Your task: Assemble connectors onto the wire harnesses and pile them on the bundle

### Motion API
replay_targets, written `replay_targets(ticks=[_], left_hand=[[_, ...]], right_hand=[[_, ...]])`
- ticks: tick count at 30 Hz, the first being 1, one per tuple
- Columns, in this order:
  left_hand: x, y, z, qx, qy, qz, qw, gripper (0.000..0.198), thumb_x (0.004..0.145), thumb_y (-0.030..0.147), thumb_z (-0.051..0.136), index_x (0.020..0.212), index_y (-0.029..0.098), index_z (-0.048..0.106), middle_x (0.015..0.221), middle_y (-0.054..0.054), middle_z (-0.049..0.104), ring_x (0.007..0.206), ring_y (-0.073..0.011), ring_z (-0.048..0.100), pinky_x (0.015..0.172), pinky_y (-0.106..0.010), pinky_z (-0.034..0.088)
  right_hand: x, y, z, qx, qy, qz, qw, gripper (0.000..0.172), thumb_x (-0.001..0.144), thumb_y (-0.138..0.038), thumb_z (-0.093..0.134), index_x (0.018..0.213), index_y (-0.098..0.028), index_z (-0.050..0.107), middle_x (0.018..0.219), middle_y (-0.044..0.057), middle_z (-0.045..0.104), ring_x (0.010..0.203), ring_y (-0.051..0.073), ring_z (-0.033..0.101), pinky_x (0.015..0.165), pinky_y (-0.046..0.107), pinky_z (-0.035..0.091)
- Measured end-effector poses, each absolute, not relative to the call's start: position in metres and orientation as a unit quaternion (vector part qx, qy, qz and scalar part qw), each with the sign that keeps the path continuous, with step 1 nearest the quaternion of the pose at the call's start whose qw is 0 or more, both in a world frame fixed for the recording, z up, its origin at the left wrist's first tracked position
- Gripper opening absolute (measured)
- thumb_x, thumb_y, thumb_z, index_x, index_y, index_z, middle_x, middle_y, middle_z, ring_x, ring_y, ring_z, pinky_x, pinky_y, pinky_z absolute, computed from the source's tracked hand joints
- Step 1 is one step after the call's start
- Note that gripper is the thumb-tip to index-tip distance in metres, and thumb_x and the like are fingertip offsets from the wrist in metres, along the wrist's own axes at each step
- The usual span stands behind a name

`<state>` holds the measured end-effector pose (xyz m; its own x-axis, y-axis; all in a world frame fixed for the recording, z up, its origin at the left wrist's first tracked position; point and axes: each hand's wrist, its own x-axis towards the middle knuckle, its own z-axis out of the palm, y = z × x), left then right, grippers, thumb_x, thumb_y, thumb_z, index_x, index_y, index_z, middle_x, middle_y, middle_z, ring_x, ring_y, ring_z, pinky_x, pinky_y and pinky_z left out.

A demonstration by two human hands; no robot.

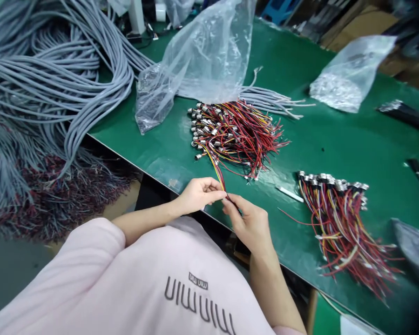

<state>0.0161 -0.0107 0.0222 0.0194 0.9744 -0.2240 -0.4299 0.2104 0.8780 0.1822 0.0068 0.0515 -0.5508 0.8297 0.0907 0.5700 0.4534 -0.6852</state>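
Note:
Near the table's front edge, my left hand (203, 194) pinches a thin bundle of red, yellow and black wires (217, 170). That bundle runs up to a pile of connector wires (235, 132) with round metal connectors at its left side. My right hand (247, 217) closes its thumb and fingers on the same wires, fingertips close to those of the left. The wire ends between the fingers are mostly hidden. Farther right lies a second pile of connector wires (345, 228), metal ends toward the back. A short white tube (289, 193) rests beside it.
Thick grey cable coils (56, 70) cover the left end of the green table (153, 163). Stripped cables with red and blue ends hang off its edge. A clear plastic bag (209, 51) stands behind the first pile; another bag (349, 74) of small parts lies back right.

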Motion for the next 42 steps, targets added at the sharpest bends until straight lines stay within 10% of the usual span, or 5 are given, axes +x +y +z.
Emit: replay_targets(ticks=[8, 14, 21, 32, 42], left_hand=[[0.007, -0.008, 0.022, 0.267, 0.402, 0.582, 0.654, 0.032, 0.069, 0.038, 0.079, 0.085, 0.012, 0.068, 0.06, 0.005, 0.059, 0.041, -0.0022, 0.042, 0.041, -0.017, 0.033], [0.022, -0.014, 0.017, 0.312, 0.374, 0.558, 0.672, 0.03, 0.068, 0.035, 0.08, 0.086, 0.012, 0.074, 0.073, -0.003, 0.07, 0.066, -0.0121, 0.063, 0.067, -0.026, 0.051], [0.019, -0.014, 0.021, 0.25, 0.406, 0.532, 0.699, 0.035, 0.069, 0.042, 0.079, 0.083, 0.01, 0.075, 0.051, 0.006, 0.051, 0.039, -0.0015, 0.034, 0.038, -0.019, 0.022], [0.004, 0.0, 0.03, 0.117, 0.391, 0.592, 0.695, 0.024, 0.069, 0.031, 0.083, 0.072, 0.01, 0.071, 0.051, 0.006, 0.049, 0.04, 0.0, 0.035, 0.037, -0.014, 0.022], [0.039, -0.005, 0.016, 0.221, 0.397, 0.538, 0.71, 0.034, 0.067, 0.042, 0.082, 0.077, 0.011, 0.074, 0.056, 0.003, 0.058, 0.044, -0.0035, 0.048, 0.042, -0.017, 0.035]], right_hand=[[0.18, 0.006, 0.052, -0.429, -0.811, 0.332, 0.22, 0.021, 0.093, -0.029, 0.053, 0.1, -0.018, 0.069, 0.066, -0.001, 0.068, 0.057, 0.012, 0.065, 0.06, 0.022, 0.049], [0.179, 0.009, 0.052, -0.4, -0.815, 0.367, 0.203, 0.019, 0.093, -0.029, 0.052, 0.089, -0.018, 0.067, 0.067, 0.0, 0.066, 0.059, 0.012, 0.062, 0.059, 0.022, 0.047], [0.182, 0.007, 0.053, -0.385, -0.826, 0.365, 0.193, 0.029, 0.096, -0.03, 0.047, 0.074, -0.017, 0.062, 0.055, -0.002, 0.054, 0.048, 0.01, 0.049, 0.05, 0.021, 0.04], [0.273, 0.005, 0.065, -0.4, -0.868, 0.283, 0.083, 0.028, 0.097, -0.031, 0.045, 0.092, -0.018, 0.07, 0.088, 0.007, 0.076, 0.077, 0.019, 0.073, 0.069, 0.027, 0.055], [0.277, 0.009, 0.08, -0.489, -0.857, -0.019, 0.161, 0.036, 0.092, -0.033, 0.054, 0.121, -0.014, 0.063, 0.12, 0.019, 0.064, 0.113, 0.034, 0.059, 0.098, 0.057, 0.045]])
